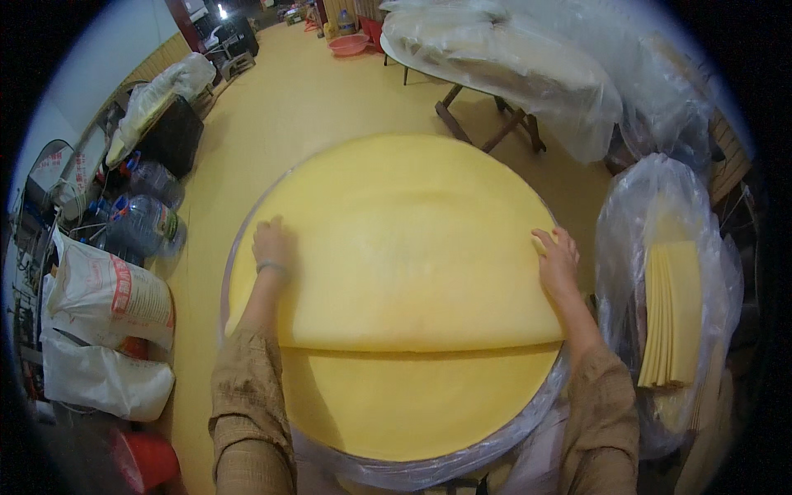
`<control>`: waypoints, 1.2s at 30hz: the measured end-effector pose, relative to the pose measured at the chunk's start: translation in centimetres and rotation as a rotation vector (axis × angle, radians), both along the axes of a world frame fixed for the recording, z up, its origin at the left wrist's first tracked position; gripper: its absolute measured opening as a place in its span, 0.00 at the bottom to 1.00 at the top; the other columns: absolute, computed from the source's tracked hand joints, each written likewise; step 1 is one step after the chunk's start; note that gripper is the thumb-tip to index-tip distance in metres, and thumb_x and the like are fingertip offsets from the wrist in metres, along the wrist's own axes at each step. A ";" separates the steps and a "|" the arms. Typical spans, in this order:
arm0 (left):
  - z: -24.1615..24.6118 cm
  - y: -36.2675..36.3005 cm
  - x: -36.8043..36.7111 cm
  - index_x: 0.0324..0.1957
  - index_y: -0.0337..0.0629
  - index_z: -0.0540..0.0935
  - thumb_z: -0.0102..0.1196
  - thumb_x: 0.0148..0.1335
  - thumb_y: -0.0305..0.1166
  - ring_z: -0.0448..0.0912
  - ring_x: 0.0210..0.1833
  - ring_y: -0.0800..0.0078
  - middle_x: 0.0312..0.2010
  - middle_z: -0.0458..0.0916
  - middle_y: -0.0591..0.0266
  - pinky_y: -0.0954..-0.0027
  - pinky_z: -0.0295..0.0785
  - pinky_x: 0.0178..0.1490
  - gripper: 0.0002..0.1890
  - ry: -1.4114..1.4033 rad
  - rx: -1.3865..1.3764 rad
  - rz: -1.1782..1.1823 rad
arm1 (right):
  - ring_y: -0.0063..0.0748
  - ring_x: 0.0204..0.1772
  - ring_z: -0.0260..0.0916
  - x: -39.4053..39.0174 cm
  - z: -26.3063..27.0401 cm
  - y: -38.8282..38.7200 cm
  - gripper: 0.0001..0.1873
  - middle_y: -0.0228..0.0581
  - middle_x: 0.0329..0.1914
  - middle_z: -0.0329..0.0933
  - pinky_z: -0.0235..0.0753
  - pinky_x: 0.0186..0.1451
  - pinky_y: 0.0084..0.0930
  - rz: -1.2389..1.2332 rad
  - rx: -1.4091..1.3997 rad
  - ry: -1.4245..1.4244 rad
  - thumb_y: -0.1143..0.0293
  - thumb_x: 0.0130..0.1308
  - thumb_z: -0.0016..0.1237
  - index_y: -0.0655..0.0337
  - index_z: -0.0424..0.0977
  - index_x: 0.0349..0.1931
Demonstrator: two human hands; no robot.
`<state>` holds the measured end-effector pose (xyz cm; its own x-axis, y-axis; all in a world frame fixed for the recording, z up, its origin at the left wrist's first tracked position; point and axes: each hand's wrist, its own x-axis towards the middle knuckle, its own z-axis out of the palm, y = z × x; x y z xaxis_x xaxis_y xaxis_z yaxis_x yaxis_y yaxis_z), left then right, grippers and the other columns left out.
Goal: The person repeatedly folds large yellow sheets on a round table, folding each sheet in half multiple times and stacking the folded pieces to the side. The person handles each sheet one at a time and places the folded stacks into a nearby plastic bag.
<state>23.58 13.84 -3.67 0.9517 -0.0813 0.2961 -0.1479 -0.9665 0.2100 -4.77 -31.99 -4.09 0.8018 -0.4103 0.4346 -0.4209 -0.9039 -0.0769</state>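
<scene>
Before me lies a big round stack or sheet of thin, pale yellow flatbread-like material (396, 402). Its upper layer (402, 284) ends toward me in a straight edge, apparently a fold, with a lower yellow layer showing below. My left hand (272, 244), wearing a band at the wrist, is slightly blurred at the left side of the upper layer. At the right rim is my right hand (557, 260), fingers bent and thumb side toward the sheet. Whether either hand pinches the sheet is unclear. Clear plastic (445, 473) shows under the near rim.
To the right, folded yellow sheets (671, 315) lie in clear plastic (625, 235). A plastic-covered table (427, 62) with crossed wooden legs stands beyond. Along the left are large water bottles (145, 226), white printed sacks (111, 297) and a red bucket (145, 458). A pink basin (348, 44) sits farther back.
</scene>
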 end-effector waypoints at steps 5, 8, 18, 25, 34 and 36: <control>2.5 -5.0 -9.7 0.61 0.48 0.74 0.58 0.62 0.38 0.68 0.64 0.47 0.64 0.69 0.50 0.50 0.64 0.65 0.25 0.204 0.188 -0.699 | 0.47 0.61 0.66 0.1 0.4 1.2 0.16 0.44 0.52 0.73 0.63 0.64 0.45 0.039 0.099 0.210 0.70 0.66 0.45 0.45 0.76 0.53; 2.9 -7.2 -20.7 0.64 0.51 0.71 0.49 0.67 0.48 0.63 0.69 0.46 0.68 0.64 0.51 0.42 0.56 0.69 0.26 0.255 0.181 -0.751 | 0.48 0.59 0.67 0.2 1.6 2.4 0.15 0.44 0.53 0.73 0.65 0.61 0.45 -0.035 0.155 0.356 0.69 0.66 0.45 0.48 0.77 0.51; 1.0 -6.4 -24.7 0.70 0.54 0.63 0.41 0.69 0.54 0.54 0.75 0.47 0.73 0.57 0.53 0.38 0.46 0.72 0.31 0.319 0.179 -0.692 | 0.51 0.68 0.61 -5.0 1.4 21.9 0.22 0.46 0.64 0.68 0.56 0.70 0.54 0.383 0.190 0.237 0.56 0.67 0.45 0.48 0.72 0.60; -1.5 3.3 -21.2 0.58 0.46 0.76 0.47 0.65 0.42 0.57 0.73 0.50 0.69 0.63 0.49 0.33 0.57 0.66 0.22 0.130 0.269 -0.483 | 0.52 0.72 0.57 -9.6 0.4 15.4 0.24 0.46 0.69 0.65 0.51 0.72 0.60 0.175 0.123 0.196 0.51 0.71 0.40 0.47 0.70 0.63; 2.0 9.7 -21.2 0.70 0.39 0.59 0.52 0.65 0.47 0.51 0.74 0.45 0.71 0.56 0.43 0.50 0.43 0.76 0.37 0.197 0.011 0.186 | 0.55 0.72 0.57 -11.6 -0.2 13.0 0.25 0.49 0.69 0.63 0.52 0.73 0.57 0.080 0.030 0.191 0.57 0.68 0.43 0.53 0.69 0.63; 1.0 7.9 -22.6 0.64 0.28 0.62 0.68 0.53 0.35 0.64 0.66 0.46 0.62 0.66 0.38 0.54 0.58 0.71 0.40 -0.091 -0.280 0.301 | 0.55 0.72 0.56 -10.2 -0.1 16.2 0.26 0.51 0.69 0.62 0.51 0.74 0.54 0.185 -0.076 0.235 0.58 0.65 0.45 0.57 0.69 0.62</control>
